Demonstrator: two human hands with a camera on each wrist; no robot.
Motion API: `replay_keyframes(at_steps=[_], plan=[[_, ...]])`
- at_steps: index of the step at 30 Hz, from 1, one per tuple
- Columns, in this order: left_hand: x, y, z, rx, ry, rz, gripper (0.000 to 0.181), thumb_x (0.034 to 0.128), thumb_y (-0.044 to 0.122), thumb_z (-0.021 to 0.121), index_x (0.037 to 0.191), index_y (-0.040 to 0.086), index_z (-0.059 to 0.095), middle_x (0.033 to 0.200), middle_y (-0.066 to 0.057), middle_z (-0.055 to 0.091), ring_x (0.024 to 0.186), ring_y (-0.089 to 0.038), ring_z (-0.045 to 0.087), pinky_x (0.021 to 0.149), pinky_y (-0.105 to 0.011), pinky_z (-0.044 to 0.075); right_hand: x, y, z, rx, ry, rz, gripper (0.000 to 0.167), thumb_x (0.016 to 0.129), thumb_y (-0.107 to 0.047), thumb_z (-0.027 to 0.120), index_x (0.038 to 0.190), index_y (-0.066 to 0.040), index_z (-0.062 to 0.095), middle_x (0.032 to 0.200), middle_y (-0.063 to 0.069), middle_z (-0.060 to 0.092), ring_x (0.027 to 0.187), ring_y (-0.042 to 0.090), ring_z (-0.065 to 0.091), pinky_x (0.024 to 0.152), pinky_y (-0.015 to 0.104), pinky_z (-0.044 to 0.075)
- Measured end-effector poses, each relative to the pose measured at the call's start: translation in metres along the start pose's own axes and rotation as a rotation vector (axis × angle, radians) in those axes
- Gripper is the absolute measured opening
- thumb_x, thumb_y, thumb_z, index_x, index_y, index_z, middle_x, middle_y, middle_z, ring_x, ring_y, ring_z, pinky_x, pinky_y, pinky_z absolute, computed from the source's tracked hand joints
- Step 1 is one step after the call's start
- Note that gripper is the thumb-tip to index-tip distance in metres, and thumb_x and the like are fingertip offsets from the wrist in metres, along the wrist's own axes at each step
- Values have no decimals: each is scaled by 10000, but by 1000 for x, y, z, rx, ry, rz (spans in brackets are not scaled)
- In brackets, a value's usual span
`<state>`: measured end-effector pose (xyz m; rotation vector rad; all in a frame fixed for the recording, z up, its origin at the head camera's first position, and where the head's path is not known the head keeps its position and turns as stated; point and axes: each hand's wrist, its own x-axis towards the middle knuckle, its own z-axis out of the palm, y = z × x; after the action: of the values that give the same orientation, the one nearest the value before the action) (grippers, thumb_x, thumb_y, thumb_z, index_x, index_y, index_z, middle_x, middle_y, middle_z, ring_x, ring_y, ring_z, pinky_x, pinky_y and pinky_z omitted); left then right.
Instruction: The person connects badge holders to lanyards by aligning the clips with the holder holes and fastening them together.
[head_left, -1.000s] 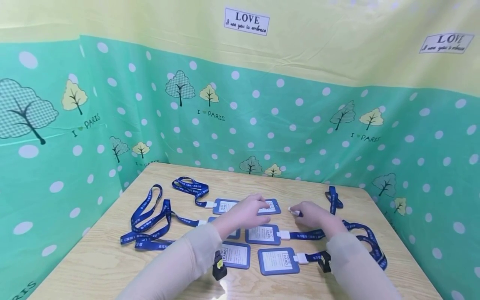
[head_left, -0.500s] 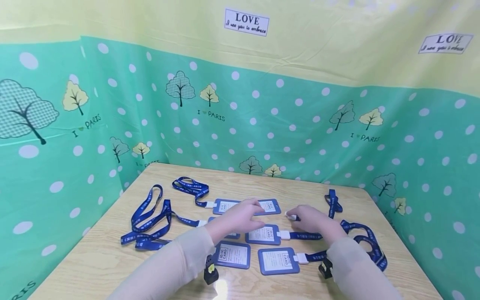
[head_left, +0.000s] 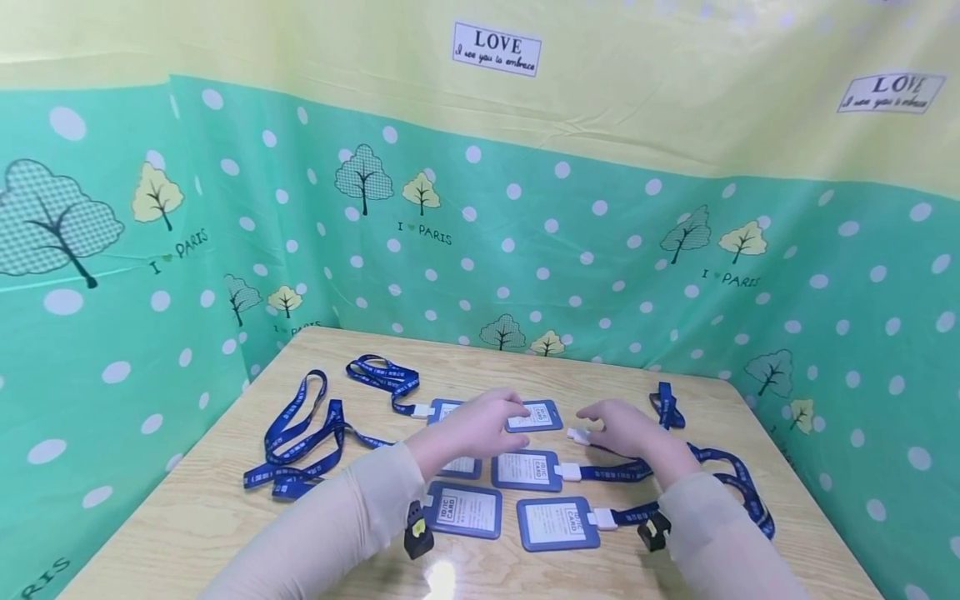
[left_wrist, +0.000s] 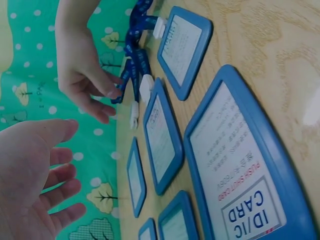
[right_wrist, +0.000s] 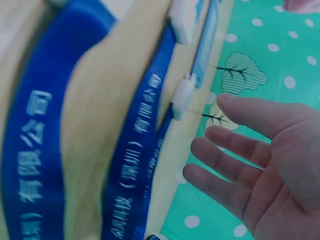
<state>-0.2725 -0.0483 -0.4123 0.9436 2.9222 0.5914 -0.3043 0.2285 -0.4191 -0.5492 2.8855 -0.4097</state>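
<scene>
In the head view my left hand [head_left: 480, 425] hovers over the card holders with loosely bent fingers, holding nothing. It partly hides the far left card holder [head_left: 442, 410] and is nearest the far right card holder [head_left: 534, 415]. My right hand [head_left: 626, 432] is also bare, fingers apart, above a white lanyard clip [head_left: 578, 435] on the table; the right wrist view shows its spread fingers [right_wrist: 225, 187]. That clip lies apart from the far right holder, at the end of a blue lanyard [head_left: 666, 408]. In the left wrist view one blue-framed card holder [left_wrist: 240, 165] is close.
Several other holders lie in two columns, including the middle right holder [head_left: 525, 470], near right holder [head_left: 557, 523] and near left holder [head_left: 467, 510]. Blue lanyards [head_left: 303, 442] spread left and right on the wooden table [head_left: 225, 533]. A patterned curtain [head_left: 480, 250] stands behind.
My right hand has let go of the white lanyard clip, which now lies on the table, and has lifted slightly. My left hand has drawn back a little to the left.
</scene>
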Motion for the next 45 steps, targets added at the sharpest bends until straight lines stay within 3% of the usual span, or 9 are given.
replay_keyframes(at_steps=[6, 16, 29, 40, 45], plan=[[4, 3, -8, 27, 17, 34, 482, 964, 398, 694, 1371, 146, 646, 1395, -32, 558, 1269, -204, 543, 1067, -384, 467, 0, -1, -13, 9, 25, 23, 389, 932, -179, 752, 1303, -84, 681, 1148, 120, 681, 987, 256, 649, 861, 481, 563], [14, 10, -14, 53, 24, 37, 479, 988, 432, 647, 1383, 161, 642, 1401, -26, 555, 1287, -205, 529, 1061, -384, 470, 5, 1, -5, 23, -4, 75, 378, 924, -208, 765, 1280, -103, 695, 1038, 65, 672, 892, 213, 623, 792, 449, 561], [28, 7, 6, 54, 18, -13, 472, 955, 419, 701, 1350, 164, 666, 1324, -11, 582, 1210, -184, 564, 1012, -359, 502, 10, 6, 11, 46, -32, 65, 337, 894, -156, 772, 1226, -129, 722, 1094, 54, 686, 1026, 257, 648, 906, 512, 546], [30, 7, 19, 56, -13, -25, 472, 941, 421, 719, 1342, 177, 671, 1313, 0, 590, 1201, -181, 569, 1004, -363, 509, 11, 6, 17, -16, -14, 60, 306, 921, -166, 761, 1225, -146, 729, 988, -8, 676, 890, 166, 621, 856, 454, 553], [29, 7, 22, 43, -38, -39, 483, 947, 421, 711, 1357, 171, 659, 1349, -11, 576, 1235, -194, 557, 1022, -379, 500, 12, 5, 19, -7, 1, 63, 218, 921, -138, 763, 1138, -125, 773, 1065, 49, 731, 1011, 259, 680, 914, 490, 555]])
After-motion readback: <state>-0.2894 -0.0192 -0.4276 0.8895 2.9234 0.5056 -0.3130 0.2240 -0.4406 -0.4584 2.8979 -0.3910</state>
